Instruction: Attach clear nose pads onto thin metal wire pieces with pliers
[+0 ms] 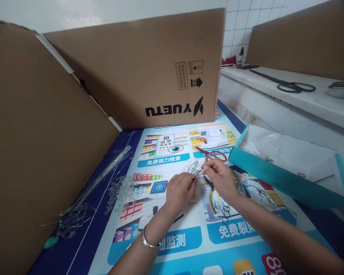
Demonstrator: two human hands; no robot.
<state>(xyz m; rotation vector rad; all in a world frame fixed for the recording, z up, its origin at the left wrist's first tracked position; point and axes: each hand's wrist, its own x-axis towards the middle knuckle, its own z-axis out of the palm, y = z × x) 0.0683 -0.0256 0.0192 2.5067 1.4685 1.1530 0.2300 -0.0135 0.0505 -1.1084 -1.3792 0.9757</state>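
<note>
In the head view my left hand point(179, 191) is closed in a pinch on a thin dark wire point(200, 172). My right hand point(220, 179) pinches the far end of the same piece, a short way to the right. Just beyond the fingers lies a tangle of thin wire point(191, 165). Yellow-handled pliers point(211, 198) rest between my forearms, partly under the right hand. Several black rings point(226, 212) lie beside the pliers' handles. Red-handled scissors point(216, 155) are on the printed mat beyond my right hand.
Clear beads point(123, 191) are scattered to the left, beside a bundle of long thin wires point(103, 172). A teal box point(275, 179) stands at the right. Cardboard panels point(126, 68) wall off the back and left. Large black scissors point(292, 86) lie on a white ledge.
</note>
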